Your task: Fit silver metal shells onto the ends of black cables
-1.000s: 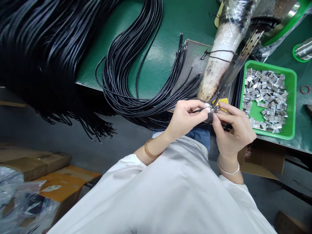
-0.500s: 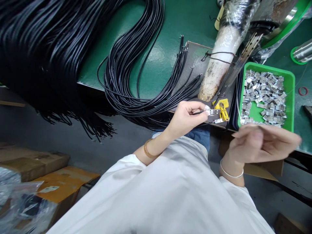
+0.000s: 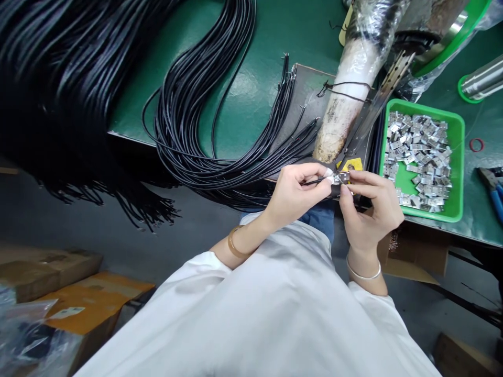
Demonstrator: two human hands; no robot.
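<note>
My left hand (image 3: pixel 296 192) pinches the end of a black cable (image 3: pixel 312 183) between thumb and fingertips. At that end sits a silver USB plug (image 3: pixel 344 177), pointing right. My right hand (image 3: pixel 373 207) has its thumb and forefinger closed at the plug's free end. Fingertips partly cover the joint between cable and plug. Just behind the plug, a yellow holder (image 3: pixel 351 164) shows in part beneath a thin dark metal tip. A thick bundle of black cables (image 3: pixel 236 173) curves in from the left, its ends resting on a dark board (image 3: pixel 301 97).
To the right stands a green tray (image 3: pixel 459 173) of loose silver plugs. A film-wrapped white tube (image 3: pixel 341 115) and a slotted metal bar (image 3: pixel 393 76) slant over the board. Blue-handled pliers (image 3: pixel 495 193) and a red ring (image 3: pixel 477 145) lie farther right. Cardboard boxes (image 3: pixel 98 298) are at lower left.
My right hand has come left from in front of the green tray and closed on the plug. The left hand keeps its grip on the cable. The view has shifted slightly.
</note>
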